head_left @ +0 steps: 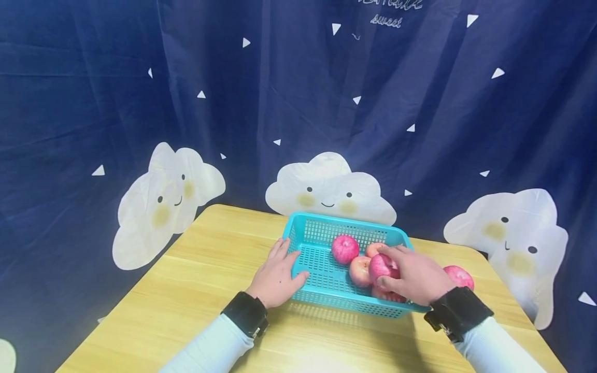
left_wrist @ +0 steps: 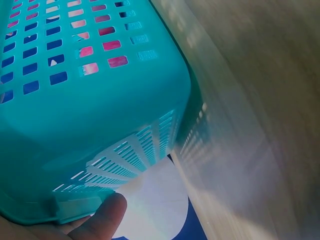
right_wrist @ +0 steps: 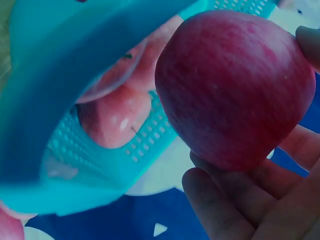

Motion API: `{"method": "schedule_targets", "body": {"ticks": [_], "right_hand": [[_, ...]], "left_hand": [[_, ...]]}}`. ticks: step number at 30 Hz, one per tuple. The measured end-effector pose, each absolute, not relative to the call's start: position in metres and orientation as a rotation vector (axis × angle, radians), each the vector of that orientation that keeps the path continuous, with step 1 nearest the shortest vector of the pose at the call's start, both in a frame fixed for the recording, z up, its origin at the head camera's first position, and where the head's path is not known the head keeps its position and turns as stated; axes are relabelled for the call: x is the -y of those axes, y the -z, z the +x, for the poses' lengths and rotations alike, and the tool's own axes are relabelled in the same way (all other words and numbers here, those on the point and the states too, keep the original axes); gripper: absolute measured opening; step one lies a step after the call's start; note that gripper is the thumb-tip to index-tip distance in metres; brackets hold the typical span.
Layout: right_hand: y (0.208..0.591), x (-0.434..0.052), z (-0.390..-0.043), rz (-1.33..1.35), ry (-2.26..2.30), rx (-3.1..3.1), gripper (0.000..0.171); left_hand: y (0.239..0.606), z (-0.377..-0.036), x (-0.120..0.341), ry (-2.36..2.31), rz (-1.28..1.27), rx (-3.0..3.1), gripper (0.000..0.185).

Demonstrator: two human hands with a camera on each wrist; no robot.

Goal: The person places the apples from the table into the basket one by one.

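Arms extended, a person's right hand point(head_left: 422, 277) gripped a red apple point(head_left: 381, 266) in curled fingers over the right end of a turquoise basket point(head_left: 333, 297); the left hand point(head_left: 276, 277), fingers extended, touched its left rim. Other apples point(head_left: 345, 249) lay inside. Table point(head_left: 205, 264) stretched left toward a blue curtain point(head_left: 308, 77).

- Head view, right end of basket point(head_left: 350, 304): apples point(head_left: 373, 249) partly hidden behind right hand point(head_left: 417, 275) and held apple point(head_left: 381, 267); exact count not discernible.
- Head view, top edge: upper line of white lettering point(head_left: 392, 4), cut off and illegible.
- Head view, bottom edge: counter point(head_left: 196, 290) and sleeves point(head_left: 212, 344), cut off.
- Left wrist view: left hand point(head_left: 277, 275), mostly beyond lower left corner; apples, mere patches through basket holes; counter, blurred.
- Right wrist view: basket rim point(right_wrist: 75, 65), blurred; thumb point(right_wrist: 311, 45), cut off at right.
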State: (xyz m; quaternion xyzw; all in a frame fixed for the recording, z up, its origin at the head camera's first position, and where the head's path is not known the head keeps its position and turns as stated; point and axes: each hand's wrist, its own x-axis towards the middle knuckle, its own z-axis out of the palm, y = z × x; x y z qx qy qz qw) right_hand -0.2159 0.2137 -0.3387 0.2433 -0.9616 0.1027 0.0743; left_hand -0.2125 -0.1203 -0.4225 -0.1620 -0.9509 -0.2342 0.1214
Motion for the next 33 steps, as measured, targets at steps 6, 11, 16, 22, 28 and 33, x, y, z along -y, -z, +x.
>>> {"method": "schedule_targets", "body": {"ticks": [6, 11, 16, 22, 28, 33], "right_hand": [[0.343, -0.197, -0.220, 0.761, -0.281, 2.970, 0.065], [0.344, -0.185, -0.223, 0.826, -0.282, 2.990, 0.059], [0.346, -0.176, -0.226, 0.943, -0.270, 2.943, 0.056], [0.350, -0.169, -0.229, 1.081, -0.210, 2.934, 0.051], [0.352, -0.167, -0.232, 1.135, -0.192, 2.942, 0.049], [0.355, -0.164, -0.237, 1.145, -0.179, 2.931, 0.045]], "left_hand": [[0.424, -0.212, 0.119, 0.673, -0.458, 2.778, 0.063], [0.424, -0.212, 0.119, 0.656, -0.461, 2.781, 0.064], [0.424, -0.213, 0.119, 0.663, -0.464, 2.783, 0.064], [0.424, -0.212, 0.119, 0.664, -0.461, 2.787, 0.063], [0.423, -0.211, 0.118, 0.687, -0.462, 2.780, 0.061], [0.424, -0.213, 0.118, 0.665, -0.455, 2.781, 0.063]]}}
